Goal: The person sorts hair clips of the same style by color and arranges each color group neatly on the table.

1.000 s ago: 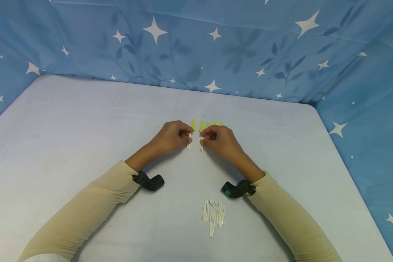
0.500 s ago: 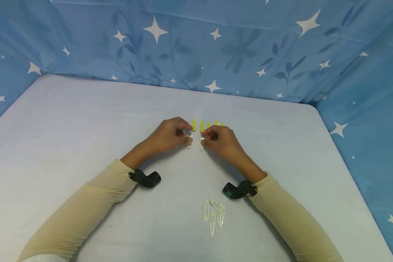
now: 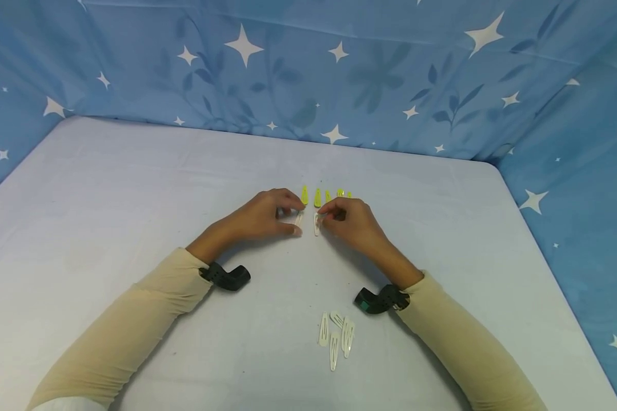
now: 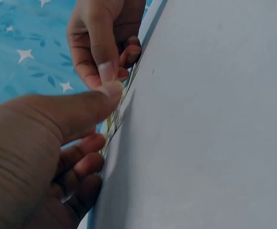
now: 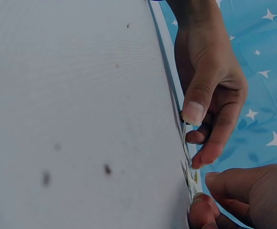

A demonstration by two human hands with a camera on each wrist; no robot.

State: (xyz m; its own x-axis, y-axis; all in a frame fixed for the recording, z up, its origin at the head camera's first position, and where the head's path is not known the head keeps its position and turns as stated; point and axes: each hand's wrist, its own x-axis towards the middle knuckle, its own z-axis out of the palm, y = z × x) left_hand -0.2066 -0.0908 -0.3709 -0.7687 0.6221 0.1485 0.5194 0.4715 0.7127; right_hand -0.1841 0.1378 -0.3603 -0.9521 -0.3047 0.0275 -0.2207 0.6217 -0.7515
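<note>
My left hand (image 3: 267, 216) spans a white snap hair clip (image 3: 299, 219) lying upright in the head view, forefinger at its far end and thumb at its near end. Just right of it, my right hand (image 3: 352, 225) has thumb and forefinger together on a second white hair clip (image 3: 316, 225). Beyond both hands runs a row of yellow hair clips (image 3: 317, 198); the right hand partly covers some. The left wrist view shows my left thumb (image 4: 90, 106) hiding its clip. In the right wrist view, both hands' fingertips sit close to the tabletop, the clips seen nearly edge-on.
Several loose white hair clips (image 3: 334, 349) lie near the front of the white-covered table (image 3: 226, 354), some overlapping. A blue curtain with stars (image 3: 288, 68) hangs behind and along the sides. Each wrist wears a black camera mount (image 3: 229, 278).
My left thumb and forefinger have spread apart from the middle of their clip to its two ends, uncovering more of it. The right hand has barely moved. The loose white clips lie unchanged.
</note>
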